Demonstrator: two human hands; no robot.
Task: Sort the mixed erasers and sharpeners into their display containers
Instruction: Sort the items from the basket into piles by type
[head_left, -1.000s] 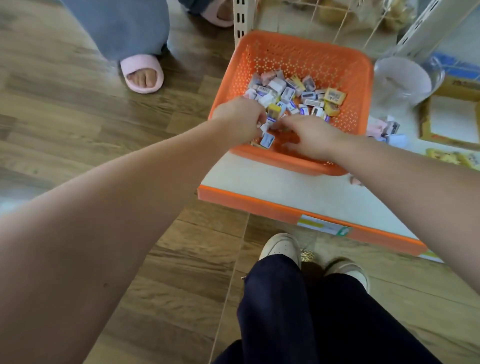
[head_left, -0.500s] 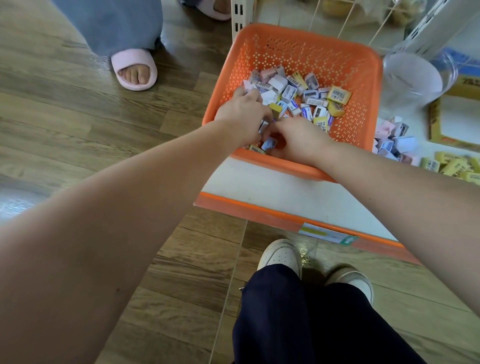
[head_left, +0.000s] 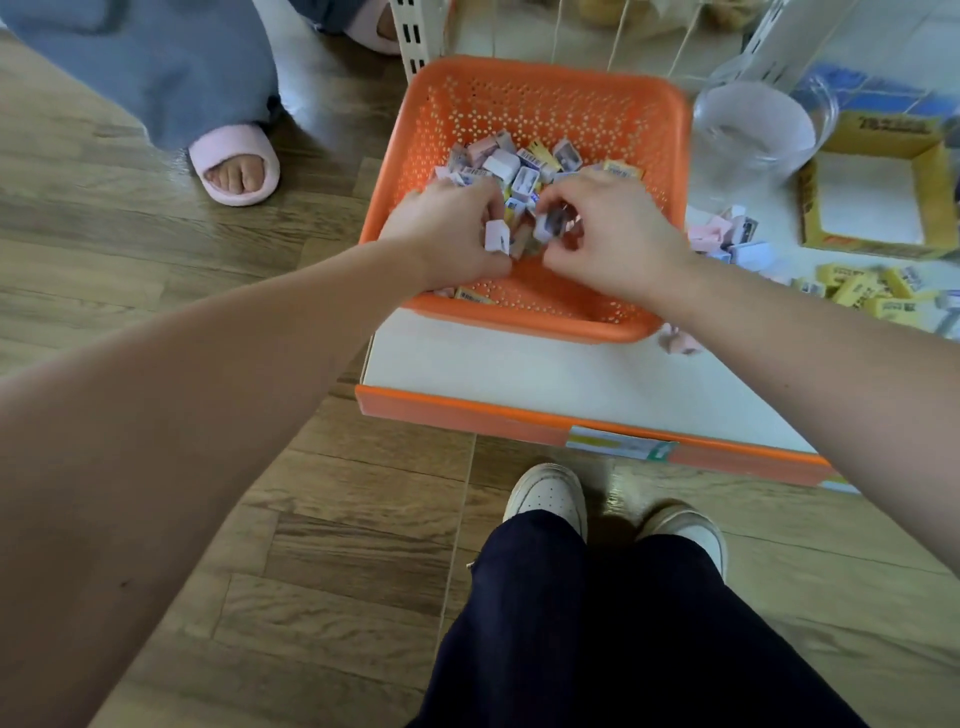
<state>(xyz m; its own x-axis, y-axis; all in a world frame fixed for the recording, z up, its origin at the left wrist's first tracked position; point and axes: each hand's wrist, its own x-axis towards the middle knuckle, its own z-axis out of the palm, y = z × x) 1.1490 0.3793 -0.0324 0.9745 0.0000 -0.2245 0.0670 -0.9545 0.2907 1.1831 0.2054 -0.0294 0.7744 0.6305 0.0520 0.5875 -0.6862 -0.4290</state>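
Risk at the grip: both hands hold small packets close together over the basket. A loosely held one could likely slip back into the mix.
Risk of mis-sorting: the packets look alike and blur here, so one could land in the wrong pile.
Left hand: reaches in palm down, fingers curled around a pale lilac packet.
Right hand: palm down, fingertips pinching a packet with a dark picture.
Orange basket: under both hands on the white shelf, holding the mixed pile toward its far side.
Sorted heaps: pink and lilac packets just right of the basket, with yellow packets farther right.
Containers: a clear jar and a yellow cardboard box at far right.
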